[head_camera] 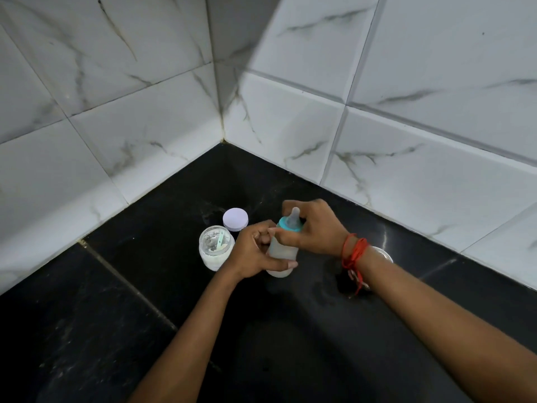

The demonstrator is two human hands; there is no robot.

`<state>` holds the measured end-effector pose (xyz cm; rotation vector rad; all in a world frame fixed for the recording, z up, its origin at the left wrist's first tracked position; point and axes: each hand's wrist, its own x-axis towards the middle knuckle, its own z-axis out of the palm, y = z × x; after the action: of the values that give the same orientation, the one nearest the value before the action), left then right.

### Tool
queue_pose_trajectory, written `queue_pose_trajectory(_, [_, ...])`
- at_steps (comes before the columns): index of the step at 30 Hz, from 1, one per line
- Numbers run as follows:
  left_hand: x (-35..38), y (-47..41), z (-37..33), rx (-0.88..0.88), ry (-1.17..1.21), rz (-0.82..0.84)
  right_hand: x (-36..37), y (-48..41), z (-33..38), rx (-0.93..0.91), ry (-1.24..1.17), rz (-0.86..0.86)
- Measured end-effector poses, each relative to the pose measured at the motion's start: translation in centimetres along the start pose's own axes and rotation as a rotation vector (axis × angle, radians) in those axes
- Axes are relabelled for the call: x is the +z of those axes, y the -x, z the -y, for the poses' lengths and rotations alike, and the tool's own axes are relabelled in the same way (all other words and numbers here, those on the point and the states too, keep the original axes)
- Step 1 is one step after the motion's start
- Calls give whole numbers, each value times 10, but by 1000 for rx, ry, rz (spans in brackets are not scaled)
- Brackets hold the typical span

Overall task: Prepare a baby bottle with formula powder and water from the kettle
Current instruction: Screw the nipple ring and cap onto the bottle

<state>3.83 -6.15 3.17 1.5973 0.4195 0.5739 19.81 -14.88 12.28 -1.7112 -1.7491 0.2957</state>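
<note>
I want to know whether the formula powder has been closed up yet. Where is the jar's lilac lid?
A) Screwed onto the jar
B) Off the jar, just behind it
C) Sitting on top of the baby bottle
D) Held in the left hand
B: the lilac lid sits apart, just behind the jar, whose mouth is open with a scoop showing inside on the powder.
</note>
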Motion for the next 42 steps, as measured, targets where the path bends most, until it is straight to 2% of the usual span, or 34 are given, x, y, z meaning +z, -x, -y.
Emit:
queue_pose_trajectory(3, [-2, -9, -13, -18, 26, 2, -36, -10, 11, -31, 147, 191])
queue_pose_trajectory(8, [-6, -14, -12, -59, 73, 80, -79, -17, 22, -66, 11, 534])
queue_pose_trajectory(10, [-2, -12, -12, -61, 49, 62, -86, -17, 23, -39, 2, 586])
queue_pose_trajectory(14, [6, -10, -10, -71, 3, -4, -80, -16, 18, 88, -46, 571])
queue_pose_trajectory(18, [10, -7, -8, -74, -20, -42, -77, -17, 20, 50, 62, 598])
queue_pose_trajectory(22, [13, -6, -8, -40, 0, -103, -78, -19, 24, 83, 70, 558])
queue_pose_trajectory(24, [14, -6, -9, -6, 33, -145, -76, -16, 25, 98, 44, 465])
queue_pose_trajectory(28, [19, -6, -13, 20, 37, -265, -55, -2, 33, 182, 147, 113])
queue_pose_trajectory(31, [20, -9, -10, 2, -23, -357, -41, 11, 35, 265, 190, 26])
queue_pose_trajectory(37, [19, -6, -6, -25, -89, -401, -52, 26, 27, 353, -111, -53])
queue_pose_trajectory(42, [24, -3, -14, -19, -92, -366, -43, 19, 10, 255, -480, 139])
